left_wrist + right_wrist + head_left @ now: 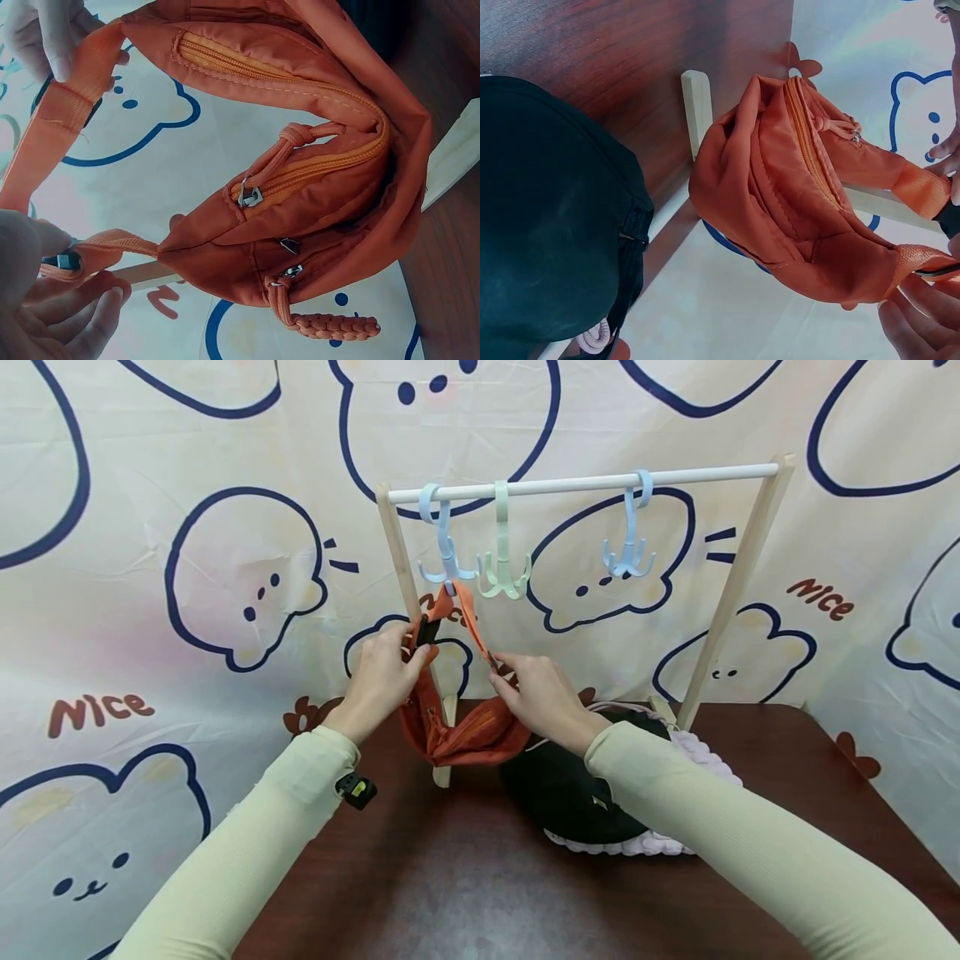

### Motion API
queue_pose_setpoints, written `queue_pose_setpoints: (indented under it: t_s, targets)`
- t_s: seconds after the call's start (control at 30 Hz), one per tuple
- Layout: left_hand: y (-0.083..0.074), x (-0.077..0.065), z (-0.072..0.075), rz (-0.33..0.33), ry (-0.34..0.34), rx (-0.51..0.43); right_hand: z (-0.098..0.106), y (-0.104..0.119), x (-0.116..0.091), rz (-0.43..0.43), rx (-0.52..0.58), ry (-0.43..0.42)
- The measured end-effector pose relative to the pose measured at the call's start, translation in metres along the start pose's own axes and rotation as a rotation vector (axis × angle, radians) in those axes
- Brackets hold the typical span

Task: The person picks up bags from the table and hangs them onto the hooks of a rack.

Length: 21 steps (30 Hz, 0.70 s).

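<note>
An orange waist bag [480, 737] hangs from the left blue hook hanger [446, 552], its strap [468, 610] looped at the lower prongs. My left hand [381, 672] grips the strap's left side by a black buckle [427, 631]. On the other side, my right hand [542, 687] pinches the strap near the bag's right end. The left wrist view shows the bag's open-looking fold, zippers [251, 196] and a braided pull [334, 327]. In the right wrist view the bag's body [780, 187] sags in a curve, with fingers [919, 319] on the strap.
A white rail [570, 485] on wooden posts also carries a green hook hanger [503, 552] and another blue one [629, 539]. Behind my right forearm, a black bag [577, 789] lies with a pale, bumpy-edged item [701, 752] on the dark brown table [450, 877]. A patterned cloth hangs behind.
</note>
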<state>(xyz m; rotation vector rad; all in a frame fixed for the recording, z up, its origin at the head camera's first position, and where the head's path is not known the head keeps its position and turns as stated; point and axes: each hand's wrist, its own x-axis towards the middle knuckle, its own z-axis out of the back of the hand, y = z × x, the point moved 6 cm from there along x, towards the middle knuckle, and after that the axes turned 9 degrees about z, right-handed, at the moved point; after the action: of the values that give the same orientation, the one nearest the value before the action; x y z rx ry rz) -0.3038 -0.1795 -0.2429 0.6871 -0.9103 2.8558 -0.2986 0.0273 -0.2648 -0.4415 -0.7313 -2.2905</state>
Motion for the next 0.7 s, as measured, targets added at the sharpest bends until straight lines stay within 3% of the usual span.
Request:
queue_pose_setpoints:
  t_s: [0.7]
  targets:
    - [0.0036, -0.0004, -0.0001, 0.023, 0.019, -0.02, -0.0053, -0.007, -0.0031, -0.014, -0.045, 0.0]
